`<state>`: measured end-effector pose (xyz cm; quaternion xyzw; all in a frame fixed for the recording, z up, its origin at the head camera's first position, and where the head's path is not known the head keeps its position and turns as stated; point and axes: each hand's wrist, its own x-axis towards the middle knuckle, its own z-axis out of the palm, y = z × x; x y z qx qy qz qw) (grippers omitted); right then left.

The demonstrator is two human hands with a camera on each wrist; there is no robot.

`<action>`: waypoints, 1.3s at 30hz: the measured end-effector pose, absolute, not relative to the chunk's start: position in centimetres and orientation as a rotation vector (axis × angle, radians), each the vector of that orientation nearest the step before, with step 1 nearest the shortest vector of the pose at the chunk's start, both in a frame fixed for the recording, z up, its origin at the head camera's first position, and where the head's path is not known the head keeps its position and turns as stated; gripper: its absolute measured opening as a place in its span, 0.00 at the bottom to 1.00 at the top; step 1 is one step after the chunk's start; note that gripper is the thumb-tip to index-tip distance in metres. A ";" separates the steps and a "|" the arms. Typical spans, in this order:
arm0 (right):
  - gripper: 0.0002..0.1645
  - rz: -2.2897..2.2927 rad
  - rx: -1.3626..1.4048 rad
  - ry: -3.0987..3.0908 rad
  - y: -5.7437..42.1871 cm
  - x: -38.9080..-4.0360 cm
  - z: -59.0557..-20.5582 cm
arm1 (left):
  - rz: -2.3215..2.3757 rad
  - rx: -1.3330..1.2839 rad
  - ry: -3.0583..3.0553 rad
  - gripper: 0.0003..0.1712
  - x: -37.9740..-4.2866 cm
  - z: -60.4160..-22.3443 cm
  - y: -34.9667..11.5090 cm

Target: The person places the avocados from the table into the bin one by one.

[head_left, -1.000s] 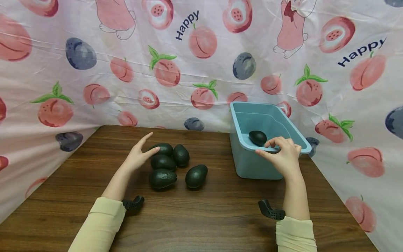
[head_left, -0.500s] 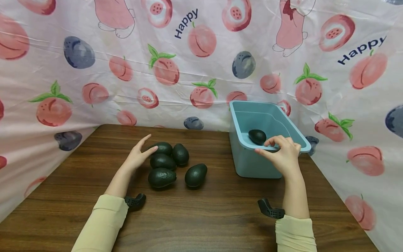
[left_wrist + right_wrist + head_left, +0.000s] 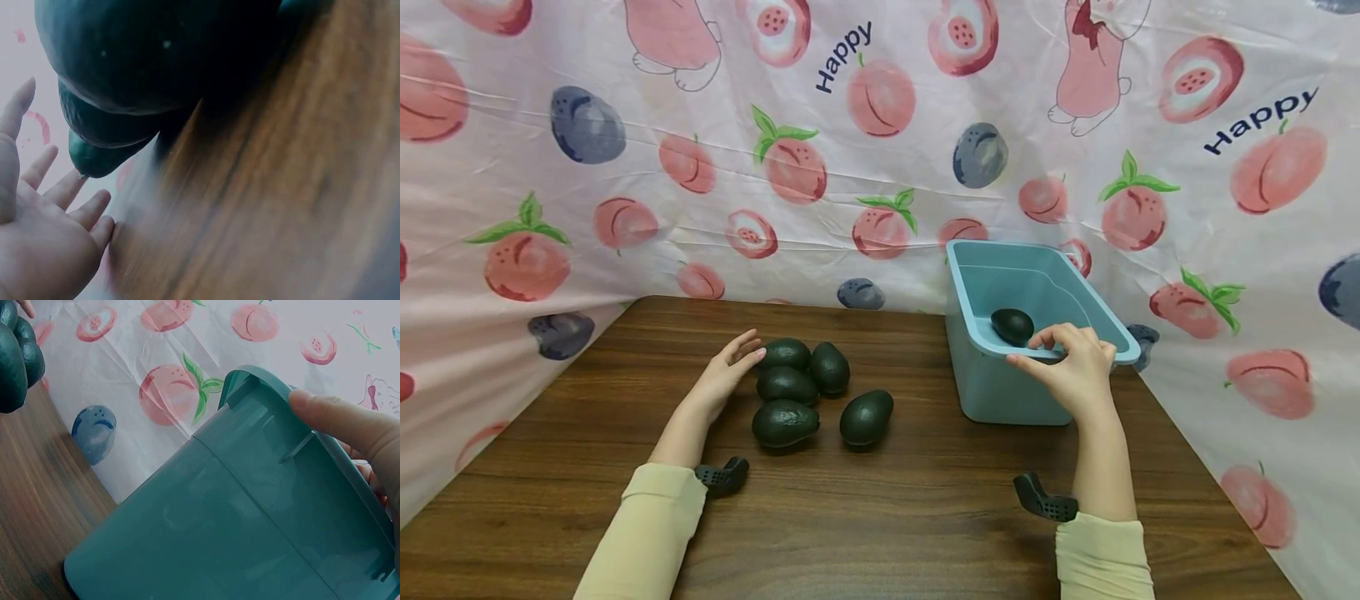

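Note:
Several dark green avocados lie grouped on the table. My left hand (image 3: 724, 374) is at the left side of the farthest-left avocado (image 3: 786, 354), with the thumb and fingertips right at its edge. The left wrist view shows that hand (image 3: 47, 240) with its fingers extended beside the avocados (image 3: 156, 50). On the right, my right hand (image 3: 1078, 371) pinches the near rim of a light blue plastic bin (image 3: 1000, 392), thumb outside and fingers inside. The right wrist view shows the thumb (image 3: 337, 415) on the rim. Inside the bin lies one avocado (image 3: 1012, 327).
Nearest the bin among the loose avocados is a single one (image 3: 867, 417), slightly apart from the others. The brown wooden table (image 3: 880, 517) meets a fruit-print cloth (image 3: 820, 250) at its back and sides. A black wrist mount (image 3: 724, 477) sits on each forearm.
My left hand's raised index finger has come down and the fingers have drawn closer together by the far-left avocado. The right hand stays on the bin rim.

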<state>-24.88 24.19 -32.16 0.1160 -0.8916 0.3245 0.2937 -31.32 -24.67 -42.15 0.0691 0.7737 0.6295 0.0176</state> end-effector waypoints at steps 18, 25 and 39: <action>0.19 0.877 0.307 -2.376 24.2 -24.9 -32.1 | 1.961 0.175 2.337 0.44 -33.5 -43.5 -24.3; 0.19 0.875 0.315 -2.366 24.2 -24.9 -32.3 | 1.780 0.110 2.420 0.46 -33.8 -43.1 -24.3; 0.19 0.870 0.307 -2.370 24.2 -24.8 -32.3 | 1.732 0.095 2.460 0.45 -34.0 -43.2 -24.4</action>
